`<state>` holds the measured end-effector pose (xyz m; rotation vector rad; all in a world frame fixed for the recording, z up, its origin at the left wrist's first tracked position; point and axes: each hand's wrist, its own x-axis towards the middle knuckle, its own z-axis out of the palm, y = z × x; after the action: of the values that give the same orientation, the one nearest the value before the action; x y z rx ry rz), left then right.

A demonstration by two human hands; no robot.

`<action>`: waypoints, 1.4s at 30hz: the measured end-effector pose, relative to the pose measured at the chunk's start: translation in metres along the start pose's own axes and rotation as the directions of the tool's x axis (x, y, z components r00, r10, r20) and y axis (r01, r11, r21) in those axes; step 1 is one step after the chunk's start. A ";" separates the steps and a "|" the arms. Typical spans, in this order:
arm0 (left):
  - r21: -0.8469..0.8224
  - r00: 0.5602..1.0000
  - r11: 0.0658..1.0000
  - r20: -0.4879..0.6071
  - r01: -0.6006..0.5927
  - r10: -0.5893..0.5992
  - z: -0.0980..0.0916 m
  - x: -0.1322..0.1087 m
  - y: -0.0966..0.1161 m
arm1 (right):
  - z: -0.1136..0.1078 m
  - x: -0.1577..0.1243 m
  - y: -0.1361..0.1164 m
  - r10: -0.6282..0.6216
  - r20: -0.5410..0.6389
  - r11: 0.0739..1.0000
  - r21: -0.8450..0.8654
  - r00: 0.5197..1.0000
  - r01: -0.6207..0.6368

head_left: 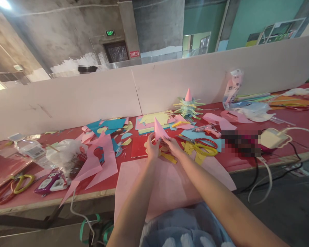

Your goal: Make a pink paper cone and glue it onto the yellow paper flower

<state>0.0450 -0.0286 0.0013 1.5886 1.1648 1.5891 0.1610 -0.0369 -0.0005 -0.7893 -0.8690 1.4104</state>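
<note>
Between my two hands stands a pink paper cone [159, 130], its tip pointing up and leaning slightly left. My left hand [152, 145] is closed on the cone's left side near the base. My right hand [172, 145] grips the lower right side of it. Under and beside the hands lie yellow paper scraps [169, 158] and a red sheet [138, 146]. Just right of my right hand are scissors with red and yellow handles [207, 148] and a pink glue gun [208, 130]. A layered paper figure [188, 108] topped with a pink cone stands behind.
Cut pink paper [106, 154] and a plastic bag [65, 156] lie on the left, with more scissors [14, 188] at the far left. A white charger with a cable [273, 138] sits right. A pale partition [92, 99] runs along the table's back edge.
</note>
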 end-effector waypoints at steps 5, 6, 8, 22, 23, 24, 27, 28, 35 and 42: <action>0.002 1.000 1.000 -0.001 0.029 -0.029 0.001 0.001 -0.003 | -0.001 -0.001 0.001 0.011 -0.018 0.999 -0.031 1.000 -0.011; 0.004 1.000 1.000 0.000 0.026 -0.026 0.001 0.001 -0.003 | -0.001 -0.001 0.002 0.012 -0.022 0.999 -0.035 1.000 -0.013; 0.012 1.000 1.000 0.003 0.016 -0.016 0.001 0.000 -0.003 | -0.002 0.001 0.003 0.009 -0.026 0.999 -0.037 1.000 -0.010; 0.000 0.998 0.998 0.025 0.063 -0.063 0.002 -0.002 0.003 | -0.003 0.004 0.005 -0.058 -0.026 0.996 -0.069 0.998 0.056; -0.024 0.997 0.998 0.031 0.065 -0.065 0.003 -0.002 0.002 | -0.003 0.003 0.005 -0.061 -0.030 0.995 -0.078 0.998 0.058; -0.048 0.997 0.996 0.038 0.076 -0.074 0.004 -0.002 0.001 | -0.002 0.002 0.004 -0.061 -0.035 0.994 -0.090 0.998 0.058; -0.063 0.988 0.987 0.046 0.150 -0.148 0.005 -0.002 0.002 | 0.000 -0.002 0.001 -0.050 -0.038 0.990 -0.134 0.998 0.045; -0.045 0.984 0.984 0.047 0.172 -0.170 0.005 -0.001 0.003 | 0.000 -0.003 0.001 -0.046 -0.035 0.988 -0.148 0.998 0.040; 0.104 0.982 0.981 0.081 0.163 -0.172 0.001 -0.002 0.007 | -0.002 -0.002 0.001 -0.043 -0.018 0.972 -0.231 0.999 0.038; 0.017 0.981 0.986 0.100 0.163 -0.164 0.003 -0.002 0.003 | -0.002 -0.003 0.001 -0.084 -0.022 0.953 -0.293 0.996 0.074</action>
<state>0.0487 -0.0312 0.0028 1.5184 1.2167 1.3846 0.1622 -0.0394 -0.0020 -0.9877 -1.0865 1.2091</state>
